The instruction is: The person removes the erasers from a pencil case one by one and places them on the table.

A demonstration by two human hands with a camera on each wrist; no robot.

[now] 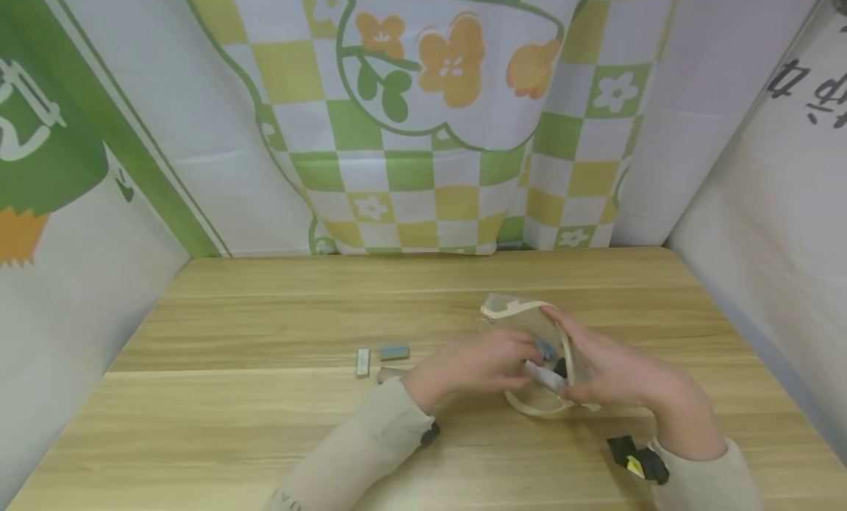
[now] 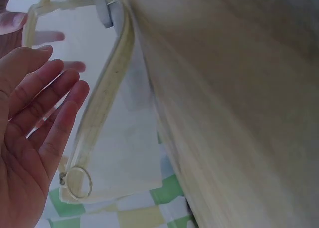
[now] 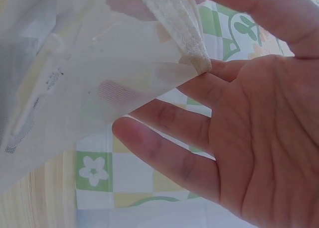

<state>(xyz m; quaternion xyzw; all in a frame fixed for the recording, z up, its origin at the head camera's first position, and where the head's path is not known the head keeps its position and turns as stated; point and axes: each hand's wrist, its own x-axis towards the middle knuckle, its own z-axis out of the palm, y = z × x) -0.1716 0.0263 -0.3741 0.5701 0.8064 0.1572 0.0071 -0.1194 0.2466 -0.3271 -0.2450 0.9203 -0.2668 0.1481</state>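
A translucent pouch [image 1: 519,306] with cream trim is held with its mouth spread, right of the table's middle. My right hand [image 1: 618,364] pinches its rim; in the right wrist view the lower fingers stretch out under the thin sheet. My left hand [image 1: 476,360] reaches to the pouch mouth from the left. Its fingers [image 2: 50,96] look loosely bent, nothing between them, in the left wrist view. Within the pouch lie a whitish-grey piece [image 1: 545,376], something blue [image 1: 545,348] and a dark bit. A metal ring [image 2: 79,182] hangs at the zip end.
Left of my left hand, a small grey-white block [image 1: 362,363] and a blue-green block [image 1: 394,352] lie on the wooden table [image 1: 231,423]. A greyish piece [image 1: 390,375] is partly hidden by the left wrist. Printed cloth [image 1: 410,173] hangs behind the table.
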